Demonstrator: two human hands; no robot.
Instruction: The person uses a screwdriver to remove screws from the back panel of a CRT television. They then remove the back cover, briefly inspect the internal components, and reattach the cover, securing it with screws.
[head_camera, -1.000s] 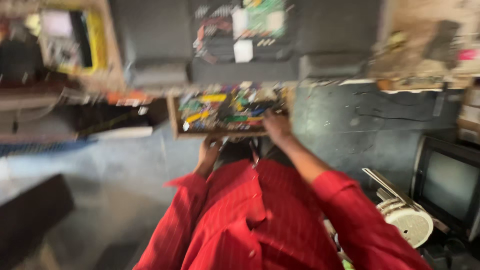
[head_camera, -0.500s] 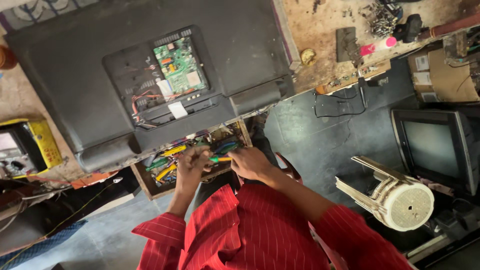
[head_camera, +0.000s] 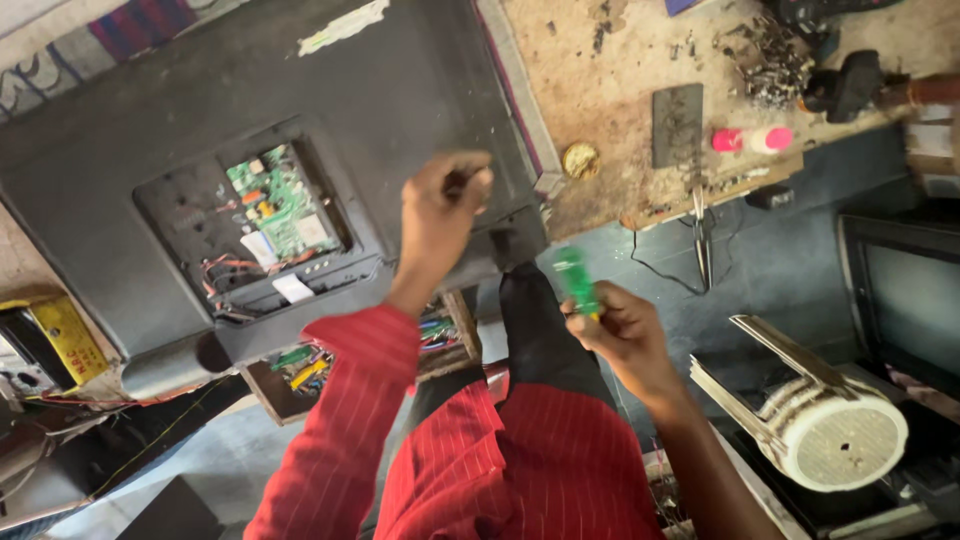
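left hand (head_camera: 445, 205) closed on near edge of flat dark plastic television back (head_camera: 200, 130) | right hand (head_camera: 625, 330) grips green-handled screwdriver (head_camera: 577, 280) off desk's front edge | risk: tip slipping onto exposed green circuit board (head_camera: 280, 205)

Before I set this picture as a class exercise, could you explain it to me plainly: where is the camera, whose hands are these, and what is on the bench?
The camera sits on the person's head and looks down, so you see their own red sleeves and both hands. The left hand is raised over a large dark flat television that lies back up, and its grip looks closed, though blur hides what, if anything, is in it. An opening in the back shows a green circuit board. The right hand holds a green-handled tool, probably a screwdriver. Below is a wooden tray of coloured tools. The worn workbench carries small parts.
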